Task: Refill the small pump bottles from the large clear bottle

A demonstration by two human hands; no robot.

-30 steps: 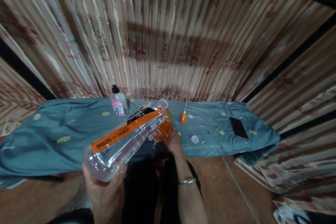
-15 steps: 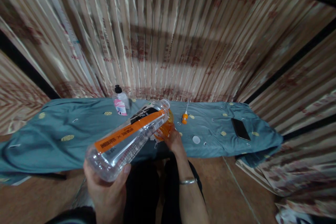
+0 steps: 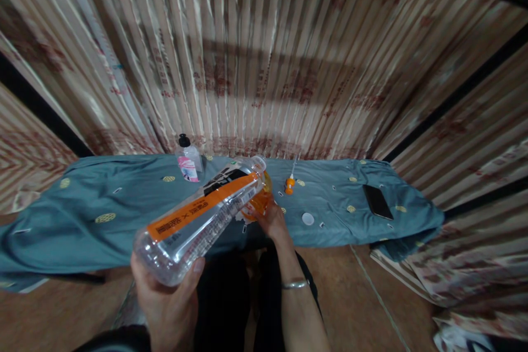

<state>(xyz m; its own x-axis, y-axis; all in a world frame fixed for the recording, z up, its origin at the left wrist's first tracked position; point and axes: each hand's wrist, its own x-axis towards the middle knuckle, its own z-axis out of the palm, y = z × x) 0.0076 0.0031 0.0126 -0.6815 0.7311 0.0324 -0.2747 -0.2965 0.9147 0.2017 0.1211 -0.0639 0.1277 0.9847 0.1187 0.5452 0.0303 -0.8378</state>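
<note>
My left hand (image 3: 169,297) is wrapped round the base of a large clear plastic bottle (image 3: 198,220) with an orange, black and silver label. The bottle is tilted, its uncapped mouth pointing up and right. Behind that mouth, my right hand (image 3: 270,217) grips an orange see-through bottle (image 3: 254,206). The clear bottle covers much of it, so I cannot tell whether the two bottles touch. An orange pump top (image 3: 290,184) with a clear tube lies beyond my right hand. Nearby on the cloth is a round white cap (image 3: 307,219).
A teal cloth (image 3: 136,192) with yellow prints covers the narrow table. Back left stands a clear bottle with a black top and pink label (image 3: 190,162). A dark phone (image 3: 377,202) lies at the right. A pleated curtain (image 3: 264,66) hangs right behind the table.
</note>
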